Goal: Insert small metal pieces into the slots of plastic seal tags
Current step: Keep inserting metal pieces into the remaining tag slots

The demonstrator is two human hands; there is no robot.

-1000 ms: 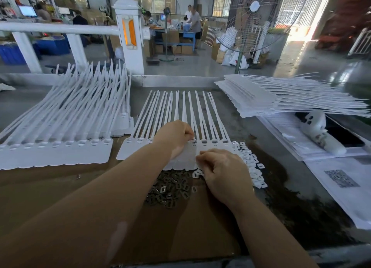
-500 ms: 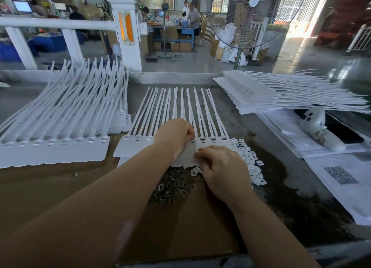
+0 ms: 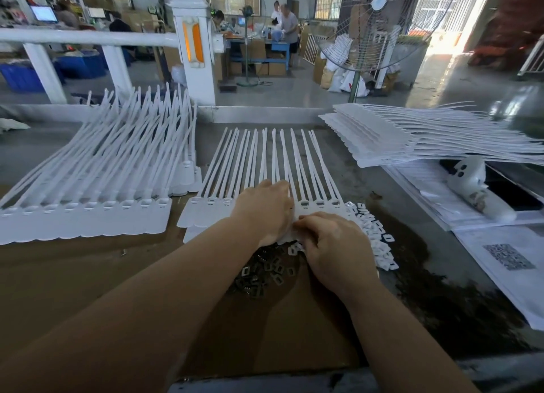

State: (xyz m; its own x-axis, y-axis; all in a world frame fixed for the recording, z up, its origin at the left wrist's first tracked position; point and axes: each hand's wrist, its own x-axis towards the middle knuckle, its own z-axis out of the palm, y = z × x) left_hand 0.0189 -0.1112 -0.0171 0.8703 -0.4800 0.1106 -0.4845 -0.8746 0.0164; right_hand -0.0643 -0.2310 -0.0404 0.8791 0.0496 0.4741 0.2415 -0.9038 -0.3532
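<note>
Working hands [image 3: 297, 225] seemingly on tags [image 3: 316, 205]

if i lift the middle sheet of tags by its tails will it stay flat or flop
Probably flop. The tails are long, thin strips that fan apart unevenly, and those on the left stack bow upward, so they look bendy. The joined tag heads would likely hang together. It looks light and thin for its size.

Bright daylight glares from the right doorway; edges bend, perhaps slightly blurred.
</note>
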